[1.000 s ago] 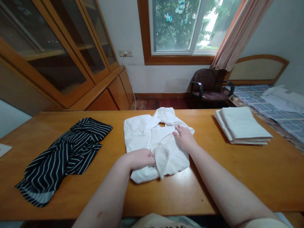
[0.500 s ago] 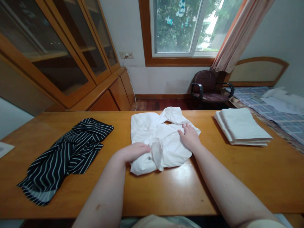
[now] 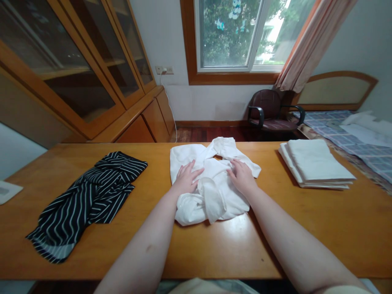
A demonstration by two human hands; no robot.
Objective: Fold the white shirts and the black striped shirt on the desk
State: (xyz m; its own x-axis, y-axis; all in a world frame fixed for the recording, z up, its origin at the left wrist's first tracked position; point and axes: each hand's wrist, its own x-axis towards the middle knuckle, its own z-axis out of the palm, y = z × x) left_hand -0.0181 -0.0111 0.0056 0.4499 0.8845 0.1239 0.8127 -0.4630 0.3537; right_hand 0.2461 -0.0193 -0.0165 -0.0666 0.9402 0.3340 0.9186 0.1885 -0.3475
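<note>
A crumpled white garment (image 3: 211, 171), perhaps a shirt, lies partly folded on the wooden table (image 3: 196, 253) in front of me. On its left part my left hand (image 3: 186, 179) rests with the fingers spread. My right hand (image 3: 242, 176) lies on the cloth's right part, fingers stretched out and slightly apart. Between and below the hands, a loose flap of the white cloth is folded over toward me. Neither hand grips anything.
A black garment with white stripes (image 3: 88, 200) lies bunched at the left. Folded white cloths (image 3: 318, 163) are stacked at the right. Beyond the table stand a glass-door cabinet (image 3: 101, 61), an office chair (image 3: 269, 108) and a bed (image 3: 337, 126).
My left hand has moved up and away from me over the white garment, from its lower left edge, and its fingers have spread. The loose flap now lies further right. My right hand has barely moved.
</note>
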